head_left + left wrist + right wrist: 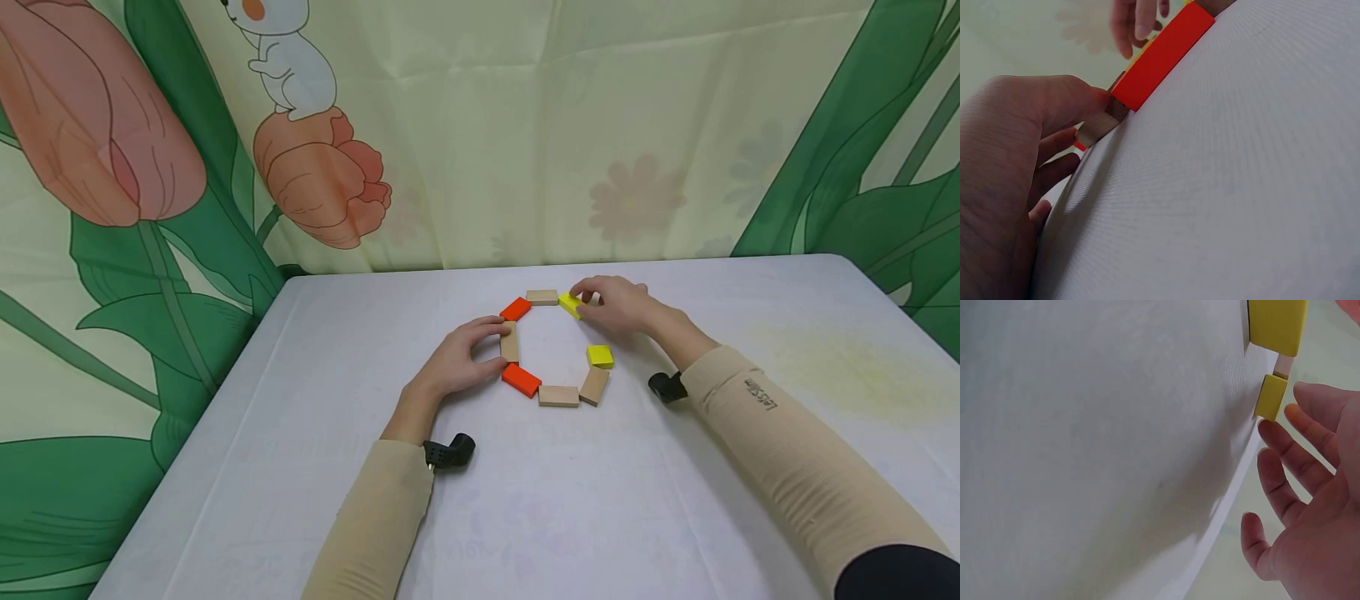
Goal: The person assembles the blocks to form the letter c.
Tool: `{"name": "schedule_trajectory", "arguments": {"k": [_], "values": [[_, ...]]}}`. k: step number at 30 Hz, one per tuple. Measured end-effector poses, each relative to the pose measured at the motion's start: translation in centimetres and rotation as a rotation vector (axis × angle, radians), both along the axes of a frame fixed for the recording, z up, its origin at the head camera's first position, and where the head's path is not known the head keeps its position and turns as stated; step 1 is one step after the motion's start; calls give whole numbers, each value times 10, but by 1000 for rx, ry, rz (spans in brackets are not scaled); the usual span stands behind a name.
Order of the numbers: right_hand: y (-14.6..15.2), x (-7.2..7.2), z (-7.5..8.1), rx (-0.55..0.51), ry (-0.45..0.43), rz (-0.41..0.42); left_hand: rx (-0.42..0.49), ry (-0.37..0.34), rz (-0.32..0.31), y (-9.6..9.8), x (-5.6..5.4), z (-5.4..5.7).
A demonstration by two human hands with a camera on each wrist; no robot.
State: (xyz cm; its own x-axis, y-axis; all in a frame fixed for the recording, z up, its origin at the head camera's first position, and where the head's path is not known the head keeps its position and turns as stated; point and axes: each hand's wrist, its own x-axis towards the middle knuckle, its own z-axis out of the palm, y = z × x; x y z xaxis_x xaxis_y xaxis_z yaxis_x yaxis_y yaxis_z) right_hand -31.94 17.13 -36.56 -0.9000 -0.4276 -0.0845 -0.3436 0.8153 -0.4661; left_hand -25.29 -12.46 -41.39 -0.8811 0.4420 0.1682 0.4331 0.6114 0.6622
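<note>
Several small blocks stand in a broken ring on the white-covered table. At its left side my left hand point(461, 357) holds a plain wooden block point(510, 343), thumb at the near end and index finger at the far end. A red block point(516, 309) sits just beyond it, and another red block point(521, 380) is beside the thumb. My right hand point(615, 302) is at the far right of the ring, thumb and index fingertips at a slanted yellow block point(569, 305). In the right wrist view, the other fingers are spread beside this yellow block point(1270, 397).
A plain block point(542, 297) lies at the far side of the ring. A second yellow block point(600, 357) and two plain blocks point(558, 397) point(594, 387) form the near right part. A patterned curtain point(525, 150) hangs behind the table point(510, 517).
</note>
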Motion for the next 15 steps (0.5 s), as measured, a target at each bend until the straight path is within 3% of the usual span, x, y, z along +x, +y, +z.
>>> {"name": "schedule_trajectory", "arguments": {"k": [15], "values": [[10, 6, -1, -40, 30, -27, -12, -13, 19, 1, 0, 1]]}}
